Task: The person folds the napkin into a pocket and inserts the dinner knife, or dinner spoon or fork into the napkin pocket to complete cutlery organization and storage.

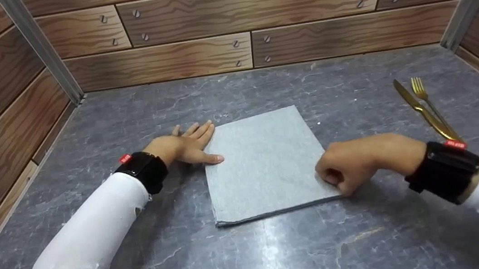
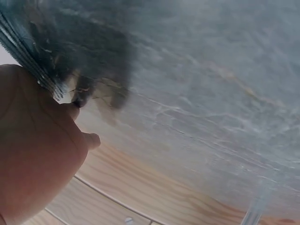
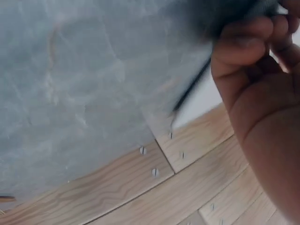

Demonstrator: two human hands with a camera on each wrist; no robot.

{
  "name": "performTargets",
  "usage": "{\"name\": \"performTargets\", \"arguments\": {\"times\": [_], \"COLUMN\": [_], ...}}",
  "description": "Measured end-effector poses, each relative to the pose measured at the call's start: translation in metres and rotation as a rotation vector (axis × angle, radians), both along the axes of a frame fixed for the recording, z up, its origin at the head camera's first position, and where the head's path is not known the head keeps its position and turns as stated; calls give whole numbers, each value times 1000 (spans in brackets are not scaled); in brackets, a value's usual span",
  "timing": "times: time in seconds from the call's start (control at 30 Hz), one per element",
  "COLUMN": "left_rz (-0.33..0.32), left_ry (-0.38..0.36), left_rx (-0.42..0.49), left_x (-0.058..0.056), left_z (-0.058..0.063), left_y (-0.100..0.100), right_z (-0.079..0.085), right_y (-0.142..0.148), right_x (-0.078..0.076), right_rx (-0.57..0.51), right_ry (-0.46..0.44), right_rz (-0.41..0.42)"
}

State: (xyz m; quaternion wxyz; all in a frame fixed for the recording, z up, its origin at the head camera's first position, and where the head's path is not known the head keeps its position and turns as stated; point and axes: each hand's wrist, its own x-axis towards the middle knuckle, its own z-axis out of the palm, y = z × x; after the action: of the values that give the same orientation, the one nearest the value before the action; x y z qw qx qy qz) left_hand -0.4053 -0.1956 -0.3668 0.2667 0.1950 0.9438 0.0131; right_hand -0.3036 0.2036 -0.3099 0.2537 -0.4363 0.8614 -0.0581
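A pale grey cloth (image 1: pixel 266 163), folded into a squarish pad, lies on the table between both hands. Its layers show along the front edge in the head view and as a stacked edge (image 2: pixel 28 54) in the left wrist view. My left hand (image 1: pixel 191 148) rests at its left side, fingers straight and pointing away, thumb over the edge. At the right edge, close to the front right corner, my right hand (image 1: pixel 350 164) has its fingers curled and pinches the cloth. In the right wrist view the bent fingers (image 3: pixel 243 47) hide the part of the edge they hold.
A gold knife (image 1: pixel 421 108) and a gold fork (image 1: pixel 432 106) lie side by side at the right, just beyond the right wrist. The grey marbled table (image 1: pixel 150 113) is walled by wood-patterned panels (image 1: pixel 193 58) at the back and both sides.
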Motion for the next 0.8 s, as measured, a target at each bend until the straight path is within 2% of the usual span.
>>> {"name": "performTargets", "arguments": {"times": [0.13,0.23,0.33,0.47,0.57,0.6,0.67,0.73,0.8], "left_rz": [-2,5,9,6,3,3,4,4,0], "left_ry": [-18,-22,-19,-7,-8,-8,-13,-12,-7], "left_rx": [-2,5,9,14,13,13,12,16,26], "left_x": [2,2,0,-3,-3,-3,-4,-3,-2], "left_z": [-3,-4,-4,-1,1,1,1,2,4], "left_y": [-1,-2,-2,0,3,3,4,4,3], "right_z": [8,5,-6,-20,-29,-32,-36,-37,-36], "right_y": [6,5,1,-1,-3,-4,-6,-7,-7], "right_x": [-2,7,20,35,45,48,53,56,56], "right_rx": [-16,-17,-41,-100,-86,-58,0,73,125], "right_ry": [-45,7,196,573,810,861,907,875,799], "right_rz": [-12,4,72,208,260,250,192,96,-3]}}
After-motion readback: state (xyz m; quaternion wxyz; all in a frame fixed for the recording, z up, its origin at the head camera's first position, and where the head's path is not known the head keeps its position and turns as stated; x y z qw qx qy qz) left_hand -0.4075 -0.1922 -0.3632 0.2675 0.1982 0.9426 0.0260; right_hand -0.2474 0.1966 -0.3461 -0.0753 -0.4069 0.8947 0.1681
